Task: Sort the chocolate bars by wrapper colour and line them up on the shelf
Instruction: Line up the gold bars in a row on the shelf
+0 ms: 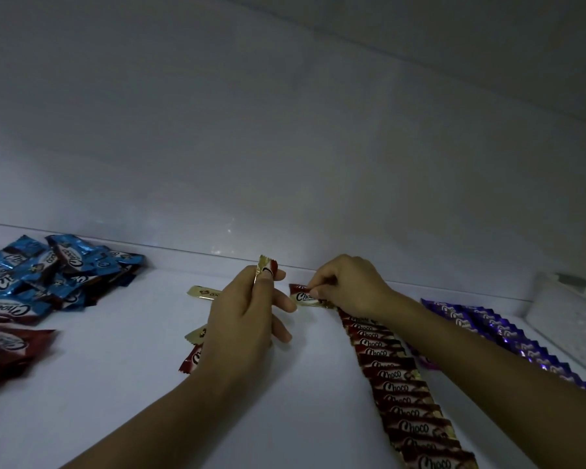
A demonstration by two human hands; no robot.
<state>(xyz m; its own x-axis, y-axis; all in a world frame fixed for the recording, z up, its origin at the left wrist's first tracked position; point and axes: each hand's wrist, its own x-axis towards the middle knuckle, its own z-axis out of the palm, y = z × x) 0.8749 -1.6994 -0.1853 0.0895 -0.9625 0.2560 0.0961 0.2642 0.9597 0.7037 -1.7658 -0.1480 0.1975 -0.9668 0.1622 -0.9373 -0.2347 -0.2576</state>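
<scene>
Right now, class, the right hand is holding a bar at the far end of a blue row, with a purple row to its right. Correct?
No. The head view shows the right hand holding a bar at the far end of a red row, not a blue one; the purple row is to its right.

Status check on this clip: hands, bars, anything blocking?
Left hand grips one red bar, upright. Right hand pinches the end bar of the red row. Blue pile lies loose, apart from the row.
</scene>
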